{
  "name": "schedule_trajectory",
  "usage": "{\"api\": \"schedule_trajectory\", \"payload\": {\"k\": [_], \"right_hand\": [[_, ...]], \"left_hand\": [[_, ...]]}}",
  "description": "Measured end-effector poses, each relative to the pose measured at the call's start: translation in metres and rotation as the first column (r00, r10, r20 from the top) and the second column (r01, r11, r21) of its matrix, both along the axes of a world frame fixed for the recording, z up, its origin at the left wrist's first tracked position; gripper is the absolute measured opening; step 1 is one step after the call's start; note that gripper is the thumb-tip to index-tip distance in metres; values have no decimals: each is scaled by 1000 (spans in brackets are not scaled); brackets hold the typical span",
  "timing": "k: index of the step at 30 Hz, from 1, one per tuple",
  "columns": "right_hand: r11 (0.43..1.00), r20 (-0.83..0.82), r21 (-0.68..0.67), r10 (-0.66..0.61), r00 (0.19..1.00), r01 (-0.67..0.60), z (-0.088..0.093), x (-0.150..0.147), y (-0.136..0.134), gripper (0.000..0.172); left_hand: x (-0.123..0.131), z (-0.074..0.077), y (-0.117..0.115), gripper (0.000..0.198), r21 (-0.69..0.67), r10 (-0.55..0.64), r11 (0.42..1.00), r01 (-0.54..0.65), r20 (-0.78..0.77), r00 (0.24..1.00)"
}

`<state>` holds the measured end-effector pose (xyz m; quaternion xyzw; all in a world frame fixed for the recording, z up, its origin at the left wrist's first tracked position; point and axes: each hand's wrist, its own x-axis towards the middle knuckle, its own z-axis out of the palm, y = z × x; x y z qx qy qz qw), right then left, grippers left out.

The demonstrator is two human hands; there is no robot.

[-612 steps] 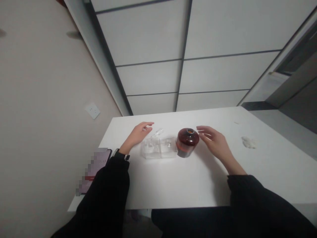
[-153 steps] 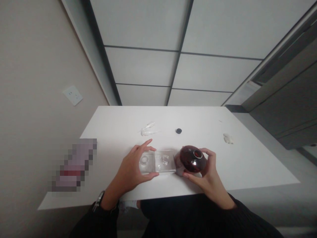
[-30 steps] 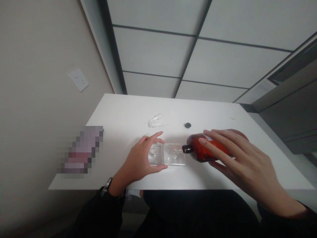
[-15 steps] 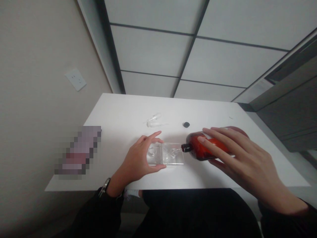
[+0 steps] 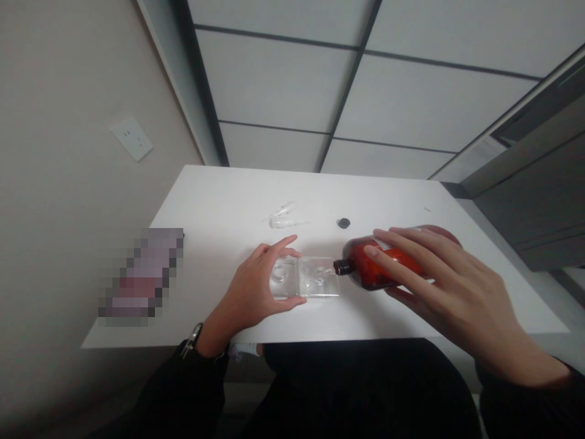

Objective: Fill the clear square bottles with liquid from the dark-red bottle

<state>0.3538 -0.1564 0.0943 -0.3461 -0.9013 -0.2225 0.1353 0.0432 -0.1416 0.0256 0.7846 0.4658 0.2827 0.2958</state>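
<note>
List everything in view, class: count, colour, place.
Table: one, white, centre
Divided container: one, transparent, on table
Bottle: one, amber, tilted, mouth at container's right edge
Slender pieces: two, transparent, beyond container
Cap: one, black, beyond bottle
Sliver: one, pale, table's far right
Pixelated oblong: one, mauve and red, table's left
Wall: one, grey, left
Socket: one, white, on wall
Panelled partition: one, white, dark bars, behind table
Unclear furnishing: one, grey, far right
Sleeves: two, black, foreground
Bracelet: one, silvery, beside left sleeve
Lap: one, black, foreground
Left hand: one, bare, around container
Right hand: one, bare, around bottle
</note>
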Motion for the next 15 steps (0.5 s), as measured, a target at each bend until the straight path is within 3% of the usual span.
{"api": "schedule_trajectory", "payload": {"k": [7, 15], "right_hand": [[999, 7, 29, 19, 1000, -19, 2, -3, 1, 64], [999, 15, 32, 18, 1000, -18, 2, -4, 2, 63]], "left_hand": [[0, -4, 1, 94, 43, -9, 999, 9, -4, 1000], [0, -2, 0, 92, 55, -3, 998, 3, -6, 1000]]}}
